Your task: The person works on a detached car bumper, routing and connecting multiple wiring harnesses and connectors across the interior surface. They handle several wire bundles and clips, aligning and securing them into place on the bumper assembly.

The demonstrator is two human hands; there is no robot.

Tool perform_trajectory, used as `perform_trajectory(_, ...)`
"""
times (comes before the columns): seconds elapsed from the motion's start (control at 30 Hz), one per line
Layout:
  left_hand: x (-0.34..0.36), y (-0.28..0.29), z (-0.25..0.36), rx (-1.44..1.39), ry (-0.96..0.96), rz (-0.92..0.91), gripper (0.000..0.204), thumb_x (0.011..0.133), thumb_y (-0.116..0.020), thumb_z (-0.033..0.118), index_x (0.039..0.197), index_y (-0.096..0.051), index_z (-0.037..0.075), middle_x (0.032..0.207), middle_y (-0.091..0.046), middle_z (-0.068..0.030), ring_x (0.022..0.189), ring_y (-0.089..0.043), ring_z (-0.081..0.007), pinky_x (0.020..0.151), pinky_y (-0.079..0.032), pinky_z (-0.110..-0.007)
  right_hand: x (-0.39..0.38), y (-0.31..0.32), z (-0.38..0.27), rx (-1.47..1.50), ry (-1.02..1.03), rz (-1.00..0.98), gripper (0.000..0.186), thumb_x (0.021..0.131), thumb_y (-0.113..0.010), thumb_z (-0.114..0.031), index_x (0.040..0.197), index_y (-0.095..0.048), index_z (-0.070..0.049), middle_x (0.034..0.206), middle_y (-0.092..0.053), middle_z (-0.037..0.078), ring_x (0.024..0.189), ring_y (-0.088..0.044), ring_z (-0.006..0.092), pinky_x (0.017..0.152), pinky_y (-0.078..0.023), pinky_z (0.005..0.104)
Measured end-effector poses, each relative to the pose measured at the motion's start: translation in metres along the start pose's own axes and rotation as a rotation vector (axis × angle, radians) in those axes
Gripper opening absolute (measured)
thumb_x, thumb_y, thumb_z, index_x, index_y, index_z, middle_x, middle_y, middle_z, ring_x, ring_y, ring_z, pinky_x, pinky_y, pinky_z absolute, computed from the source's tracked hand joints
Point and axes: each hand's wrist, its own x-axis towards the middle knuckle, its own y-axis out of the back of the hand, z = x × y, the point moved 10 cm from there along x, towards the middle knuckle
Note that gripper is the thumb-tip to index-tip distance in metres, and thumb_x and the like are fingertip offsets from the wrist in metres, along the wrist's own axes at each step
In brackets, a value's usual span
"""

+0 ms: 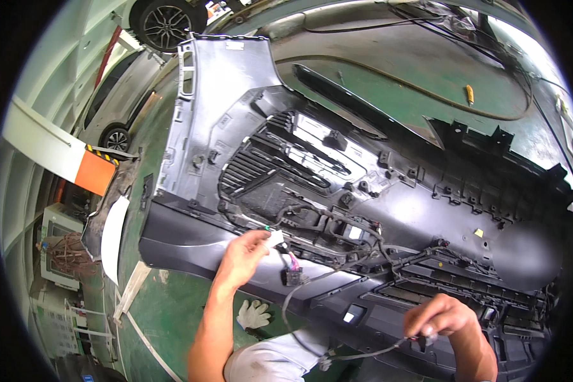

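A large car bumper (200,121) lies with its inner side facing up, grey and black, with a wiring harness (388,245) running over it. My left hand (240,258) is closed in a pinch on a small white piece (274,239) at the near left of the bumper's grille opening; whether it is a plug or a tag is unclear. Just beside it, a black connector (293,276) with pink wires hangs over the bumper's near edge. At the near right, my right hand (445,316) is closed at the end of a dark cable (369,353), whose tip is mostly hidden by the fingers.
A pale work glove (253,314) lies on the green floor below the bumper. A long dark trim strip (337,99), a hose (426,99) and a yellow-handled tool (469,94) lie beyond. An orange-and-white post (63,156) and a silver car (118,102) stand left.
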Motion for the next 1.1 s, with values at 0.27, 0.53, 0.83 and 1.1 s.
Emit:
perform_trajectory(0.27,0.005,0.014,0.004,0.605,-0.306,0.314,0.053,0.084,-0.073,0.012,0.135,-0.06,0.005,0.131,-0.061,-0.0135,0.112,-0.065,-0.0329,0.097,-0.053,-0.042,-0.05,0.015,-0.051,0.166,0.392,0.44,0.023,0.086,-0.076,-0.016,0.096,-0.077,0.004,0.09,-0.065,0.035,0.06,-0.066,0.0365,0.043,-0.053,0.0406)
perform_trajectory(0.53,0.029,0.02,0.021,0.638,-0.306,0.341,0.025,0.088,-0.073,0.021,0.11,-0.075,0.01,0.112,-0.07,-0.0095,0.111,-0.063,-0.0337,0.099,-0.049,-0.044,-0.038,-0.012,-0.138,-0.066,0.623,0.523,0.056,0.085,-0.082,-0.043,0.113,-0.064,0.001,0.086,-0.06,0.025,0.051,-0.062,0.0266,0.035,-0.049,0.0305)
perform_trajectory(0.83,0.014,-0.008,0.017,0.117,-0.201,0.123,0.04,0.089,-0.073,0.013,0.126,-0.067,0.0,0.109,-0.073,-0.0151,0.091,-0.073,-0.0214,0.081,-0.058,-0.036,0.024,-0.077,-0.208,-0.282,0.721,0.607,0.053,0.065,-0.094,-0.025,0.097,-0.064,0.005,0.087,-0.056,0.01,0.062,-0.062,0.014,0.051,-0.051,0.0246)
perform_trajectory(1.1,-0.064,-0.054,0.09,0.338,-0.35,-0.22,0.047,0.092,-0.065,0.022,0.135,-0.062,0.004,0.116,-0.07,-0.0152,0.099,-0.071,-0.029,0.089,-0.055,-0.038,0.11,-0.123,-0.222,-0.221,0.613,0.435,0.045,0.083,-0.078,-0.016,0.116,-0.06,0.009,0.103,-0.069,0.022,0.072,-0.069,0.0182,0.069,-0.058,0.0306)
